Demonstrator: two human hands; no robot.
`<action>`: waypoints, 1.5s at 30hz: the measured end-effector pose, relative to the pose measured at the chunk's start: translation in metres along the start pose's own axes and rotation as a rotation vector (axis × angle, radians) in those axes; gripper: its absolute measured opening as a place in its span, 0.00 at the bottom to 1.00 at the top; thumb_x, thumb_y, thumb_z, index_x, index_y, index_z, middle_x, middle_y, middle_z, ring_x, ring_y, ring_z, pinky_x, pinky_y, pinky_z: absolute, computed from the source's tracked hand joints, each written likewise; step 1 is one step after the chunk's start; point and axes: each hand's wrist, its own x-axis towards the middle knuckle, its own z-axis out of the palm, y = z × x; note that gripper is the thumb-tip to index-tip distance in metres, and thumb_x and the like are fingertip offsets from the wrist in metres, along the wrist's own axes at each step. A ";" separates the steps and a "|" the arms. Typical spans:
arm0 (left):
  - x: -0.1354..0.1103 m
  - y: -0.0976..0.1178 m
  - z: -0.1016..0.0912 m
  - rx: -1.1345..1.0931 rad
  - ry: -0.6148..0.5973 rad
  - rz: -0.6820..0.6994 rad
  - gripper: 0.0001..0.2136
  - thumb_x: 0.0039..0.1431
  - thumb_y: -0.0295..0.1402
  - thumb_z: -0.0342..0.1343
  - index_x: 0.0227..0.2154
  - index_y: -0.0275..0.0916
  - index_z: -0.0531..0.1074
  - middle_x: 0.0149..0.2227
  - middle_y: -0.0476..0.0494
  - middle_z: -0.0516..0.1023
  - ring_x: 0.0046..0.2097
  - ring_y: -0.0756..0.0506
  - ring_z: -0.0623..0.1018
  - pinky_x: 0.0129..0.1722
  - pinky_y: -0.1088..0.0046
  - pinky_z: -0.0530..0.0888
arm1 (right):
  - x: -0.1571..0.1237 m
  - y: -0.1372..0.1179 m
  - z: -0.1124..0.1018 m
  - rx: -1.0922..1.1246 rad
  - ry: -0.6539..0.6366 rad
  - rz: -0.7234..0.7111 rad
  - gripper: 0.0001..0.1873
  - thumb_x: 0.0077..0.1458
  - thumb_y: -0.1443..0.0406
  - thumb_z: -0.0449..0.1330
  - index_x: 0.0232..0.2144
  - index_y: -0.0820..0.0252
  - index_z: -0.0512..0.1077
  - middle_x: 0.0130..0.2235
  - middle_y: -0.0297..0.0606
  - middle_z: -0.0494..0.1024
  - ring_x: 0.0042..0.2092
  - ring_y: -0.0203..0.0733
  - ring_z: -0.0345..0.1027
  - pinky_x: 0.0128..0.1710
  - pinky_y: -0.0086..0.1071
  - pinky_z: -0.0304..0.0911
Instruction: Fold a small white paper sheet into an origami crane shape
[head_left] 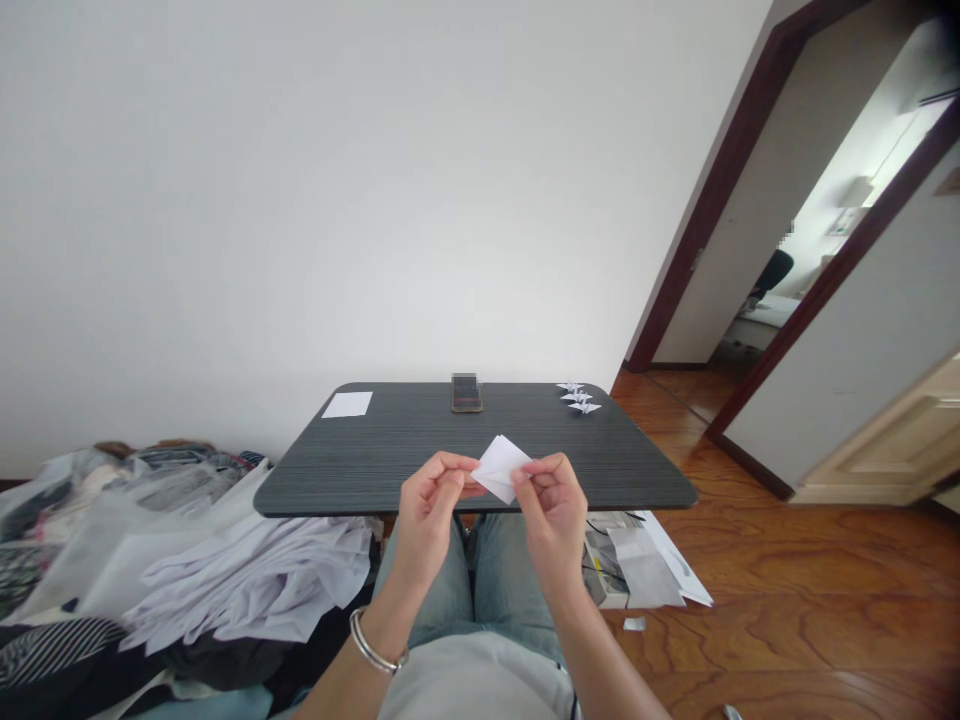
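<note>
Pinching folded paper point(499, 466) with left hand point(433, 505) and right hand point(553, 497) at near edge of counter point(409, 436); align corners before creasing.

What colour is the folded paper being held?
The folded paper is white, clearest in the head view.

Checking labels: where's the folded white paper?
Head view, lower centre: the folded white paper is held between the left hand and right hand, by the near edge of the dark table.

The right hand point(556, 512) hides one corner of the folded paper point(498, 460), and the phone point(466, 396) is blurred.
</note>
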 end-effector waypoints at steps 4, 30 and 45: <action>0.000 -0.004 0.003 0.007 0.006 0.004 0.09 0.46 0.32 0.61 0.28 0.36 0.67 0.24 0.50 0.75 0.26 0.51 0.75 0.29 0.77 0.71 | -0.001 0.001 0.001 -0.026 -0.003 -0.016 0.08 0.53 0.63 0.57 0.27 0.58 0.61 0.21 0.27 0.63 0.21 0.32 0.56 0.20 0.25 0.52; 0.011 -0.009 0.002 -0.146 0.094 -0.066 0.12 0.42 0.29 0.63 0.25 0.36 0.64 0.20 0.54 0.73 0.23 0.54 0.72 0.26 0.82 0.68 | 0.002 0.005 0.000 0.078 -0.178 0.209 0.09 0.50 0.60 0.60 0.26 0.61 0.66 0.20 0.30 0.69 0.21 0.32 0.62 0.21 0.25 0.56; 0.007 -0.008 0.005 0.007 0.096 0.021 0.06 0.45 0.30 0.61 0.25 0.35 0.69 0.22 0.53 0.71 0.25 0.54 0.71 0.27 0.81 0.69 | 0.003 0.006 0.000 0.004 -0.153 0.229 0.16 0.49 0.57 0.59 0.18 0.61 0.64 0.16 0.30 0.67 0.18 0.31 0.58 0.18 0.24 0.53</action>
